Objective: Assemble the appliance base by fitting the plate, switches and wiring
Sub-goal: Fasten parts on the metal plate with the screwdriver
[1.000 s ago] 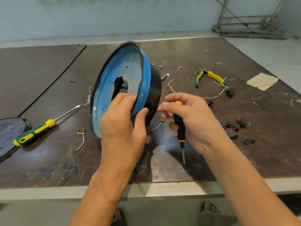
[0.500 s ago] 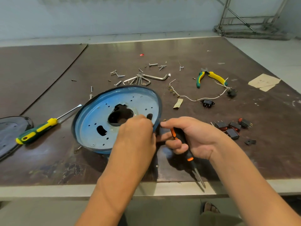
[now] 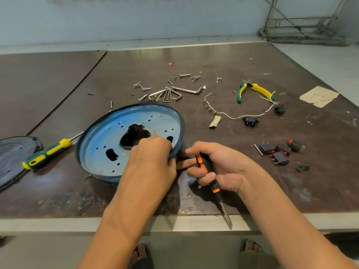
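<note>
Setting: a person works at a dark brown workbench (image 3: 223, 61), seen from above; a pale wall and a metal frame (image 3: 295, 20) stand beyond it
Appliance base: the round appliance base (image 3: 101, 144) lies left of centre near the bench's front edge, blue face up inside a black rim; the face shows small holes, two slots and a large central opening
Left hand: the left hand (image 3: 153, 158) reaches over the base's right edge, fingers curled over the rim and gripping it
Right hand: the right hand (image 3: 223, 167) sits just beside the base, fingers wrapped round an orange-and-black screwdriver (image 3: 206, 171); thumb and forefinger stretch towards the base's side; the blade points down past the front edge of the bench
Switches: a cluster of black-and-red switches (image 3: 279, 152) lies well to the right, apart from both hands
Wiring: a white wire (image 3: 242, 115) curls behind the right hand, brass terminals at one end and a black part at the other; a black socket (image 3: 250, 121) rests just beside it
Tools: a yellow-and-green screwdriver (image 3: 46, 154) lies left of the base, its shaft running behind the rim; yellow-and-green pliers (image 3: 252, 90) lie far right; hex keys (image 3: 174, 93) and loose screws (image 3: 142, 86) are scattered behind the base
Edges: a dark disc (image 3: 13, 158) sits at the far left; cardboard scraps (image 3: 318, 96) lie at the far right
</note>
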Motion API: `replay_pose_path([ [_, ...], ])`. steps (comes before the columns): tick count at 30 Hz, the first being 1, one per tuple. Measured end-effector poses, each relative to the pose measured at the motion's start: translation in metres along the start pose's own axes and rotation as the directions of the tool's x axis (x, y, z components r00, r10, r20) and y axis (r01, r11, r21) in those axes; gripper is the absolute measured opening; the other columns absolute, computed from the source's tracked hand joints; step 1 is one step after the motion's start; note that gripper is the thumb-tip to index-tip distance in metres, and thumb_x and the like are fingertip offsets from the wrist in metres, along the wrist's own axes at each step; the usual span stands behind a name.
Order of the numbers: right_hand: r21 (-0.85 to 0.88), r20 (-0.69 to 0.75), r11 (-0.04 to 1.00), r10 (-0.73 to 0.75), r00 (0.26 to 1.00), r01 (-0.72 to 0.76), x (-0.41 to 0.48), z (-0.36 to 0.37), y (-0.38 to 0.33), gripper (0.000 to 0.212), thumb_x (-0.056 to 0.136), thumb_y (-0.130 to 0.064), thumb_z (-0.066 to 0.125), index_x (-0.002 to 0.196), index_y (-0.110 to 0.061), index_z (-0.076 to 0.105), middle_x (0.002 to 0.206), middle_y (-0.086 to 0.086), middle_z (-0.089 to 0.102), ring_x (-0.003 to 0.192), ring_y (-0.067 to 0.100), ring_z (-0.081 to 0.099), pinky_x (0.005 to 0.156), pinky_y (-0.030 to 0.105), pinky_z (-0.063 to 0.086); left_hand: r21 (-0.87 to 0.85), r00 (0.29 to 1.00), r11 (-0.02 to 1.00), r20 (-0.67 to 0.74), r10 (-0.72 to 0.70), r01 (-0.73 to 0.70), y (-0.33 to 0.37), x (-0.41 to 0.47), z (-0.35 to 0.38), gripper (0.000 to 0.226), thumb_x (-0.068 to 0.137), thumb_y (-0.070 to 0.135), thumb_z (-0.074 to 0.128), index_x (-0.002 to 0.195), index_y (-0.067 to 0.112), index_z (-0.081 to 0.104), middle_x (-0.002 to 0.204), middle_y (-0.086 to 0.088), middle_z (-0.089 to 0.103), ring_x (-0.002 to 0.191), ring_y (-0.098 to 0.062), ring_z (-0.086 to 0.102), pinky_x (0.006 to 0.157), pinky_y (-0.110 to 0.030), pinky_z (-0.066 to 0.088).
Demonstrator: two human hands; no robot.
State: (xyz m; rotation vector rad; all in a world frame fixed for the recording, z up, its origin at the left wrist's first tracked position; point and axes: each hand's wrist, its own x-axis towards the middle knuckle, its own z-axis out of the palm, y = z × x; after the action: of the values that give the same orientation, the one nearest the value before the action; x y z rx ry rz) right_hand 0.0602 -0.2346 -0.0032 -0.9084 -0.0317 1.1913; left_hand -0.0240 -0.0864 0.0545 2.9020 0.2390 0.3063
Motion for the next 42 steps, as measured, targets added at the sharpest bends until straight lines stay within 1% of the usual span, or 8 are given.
replay_pose_path([
  [6,-0.084,-0.19,0.992,-0.109,0.976,0.094,0.005,0.0,0.001,0.028,0.092,-0.011,0.057,0.11,-0.02,0.038,0.082,0.015,0.066,0.044,0.01,0.042,0.03,0.016,0.029,-0.005,1.0,1.0,0.01,0.009,-0.009,-0.002,0.006,0.006,0.018,0.092,0.031,0.063,0.099,0.017,0.071,0.095,0.0,0.064,0.091,-0.022,0.061,0.081,-0.039,0.054],
  [10,-0.105,-0.183,0.991,-0.101,0.978,0.083,0.001,0.001,0.002,0.009,0.093,-0.014,0.057,0.094,-0.015,0.049,0.076,0.011,0.06,0.044,0.01,0.04,0.03,0.015,0.026,0.0,0.998,1.0,0.056,0.007,-0.007,-0.002,0.007,0.008,0.02,0.094,0.031,0.061,0.105,0.018,0.071,0.101,0.0,0.063,0.096,-0.022,0.06,0.086,-0.037,0.054],
  [17,-0.113,-0.184,0.993,0.016,0.983,-0.038,-0.021,-0.005,-0.014,0.025,0.092,-0.026,0.059,0.092,-0.002,0.054,0.062,0.009,0.055,0.041,0.008,0.041,0.032,0.013,0.025,-0.064,0.993,0.991,0.008,0.117,-0.117,0.009,0.002,0.013,0.018,0.095,0.028,0.058,0.102,0.017,0.07,0.101,0.0,0.062,0.094,-0.02,0.061,0.085,-0.037,0.052],
  [22,-0.16,-0.233,0.987,-0.03,0.972,-0.008,-0.04,-0.012,-0.022,0.038,0.08,-0.03,0.066,0.101,0.0,0.055,0.107,0.025,0.047,0.041,0.01,0.041,0.03,0.013,0.027,-0.088,0.983,0.979,-0.028,0.183,-0.185,0.022,0.0,0.024,0.018,0.096,0.025,0.057,0.103,0.016,0.07,0.104,-0.001,0.064,0.096,-0.021,0.06,0.085,-0.034,0.051],
  [32,-0.397,-0.315,0.914,-0.222,0.923,0.084,-0.066,-0.025,-0.038,0.045,0.089,-0.029,0.058,0.126,-0.004,0.054,0.106,0.031,0.07,0.037,0.009,0.038,0.029,0.016,0.027,-0.054,0.979,0.978,-0.064,0.196,-0.199,0.036,0.003,0.038,0.01,0.093,0.027,0.061,0.092,0.019,0.068,0.09,0.0,0.062,0.084,-0.018,0.06,0.069,-0.026,0.042],
  [37,-0.656,-0.499,0.736,-0.589,0.635,0.167,-0.084,-0.049,-0.053,0.015,0.088,-0.01,0.069,0.103,-0.008,0.072,0.073,0.01,0.069,0.037,0.011,0.04,0.035,0.015,0.024,0.019,0.983,0.983,-0.013,0.184,-0.183,0.034,0.004,0.039,0.017,0.094,0.035,0.061,0.1,0.021,0.069,0.093,0.002,0.063,0.086,-0.019,0.062,0.069,-0.028,0.049],
  [40,-0.827,-0.558,0.521,-0.719,0.414,-0.21,-0.082,-0.065,-0.053,0.01,0.08,-0.013,0.079,0.087,-0.016,0.073,0.059,0.001,0.063,0.043,0.015,0.051,0.045,0.023,0.04,0.073,0.975,0.974,-0.039,0.22,-0.217,0.031,0.001,0.036,0.019,0.093,0.043,0.062,0.103,0.028,0.066,0.091,0.006,0.06,0.084,-0.014,0.055,0.063,-0.026,0.039],
  [42,-0.827,-0.526,0.355,-0.763,0.376,-0.436,-0.076,-0.07,-0.05,0.014,0.077,-0.018,0.08,0.085,-0.025,0.072,0.073,-0.003,0.067,0.068,0.017,0.062,0.065,0.029,0.05,0.053,0.967,0.966,-0.012,0.256,-0.255,0.027,0.003,0.034,0.019,0.091,0.044,0.063,0.102,0.028,0.066,0.091,0.007,0.06,0.087,-0.013,0.048,0.065,-0.027,0.04],
])
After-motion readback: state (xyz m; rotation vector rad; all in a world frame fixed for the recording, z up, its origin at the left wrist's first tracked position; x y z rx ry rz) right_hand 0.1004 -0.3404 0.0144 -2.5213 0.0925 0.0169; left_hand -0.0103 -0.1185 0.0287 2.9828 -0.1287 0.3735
